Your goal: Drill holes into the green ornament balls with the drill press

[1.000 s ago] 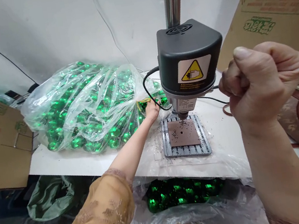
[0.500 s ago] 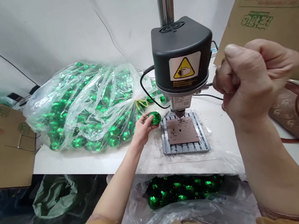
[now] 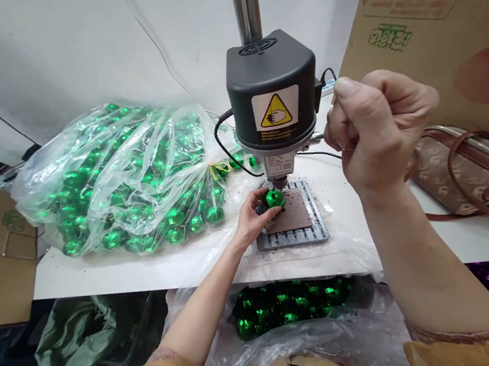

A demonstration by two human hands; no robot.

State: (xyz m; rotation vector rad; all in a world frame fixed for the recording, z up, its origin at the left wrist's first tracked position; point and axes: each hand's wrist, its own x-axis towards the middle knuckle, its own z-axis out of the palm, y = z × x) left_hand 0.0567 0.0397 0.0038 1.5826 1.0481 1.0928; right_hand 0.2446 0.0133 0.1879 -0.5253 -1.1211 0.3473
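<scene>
My left hand (image 3: pixel 252 216) holds a shiny green ball (image 3: pixel 274 198) between thumb and fingers, just under the chuck of a black drill press (image 3: pixel 273 88). The ball is over the brown pad (image 3: pixel 293 215) on the slotted metal base (image 3: pixel 322 232), where dark shavings are scattered. Raised at the right side of the machine, my right hand (image 3: pixel 379 124) is closed in a fist beside a metal lever (image 3: pixel 317 138); what its fingers wrap round is mostly hidden.
A clear plastic bag (image 3: pixel 123 177) of green balls lies at the left on the white table (image 3: pixel 101 277). More green balls (image 3: pixel 291 302) sit in plastic below the front edge. Cardboard boxes flank both sides, and a brown handbag (image 3: pixel 461 173) lies at the right.
My left hand has moved the green ball rightward, from beside the metal base to under the chuck. The whole view has shifted slightly. My right hand is still in a fist near the machine.
</scene>
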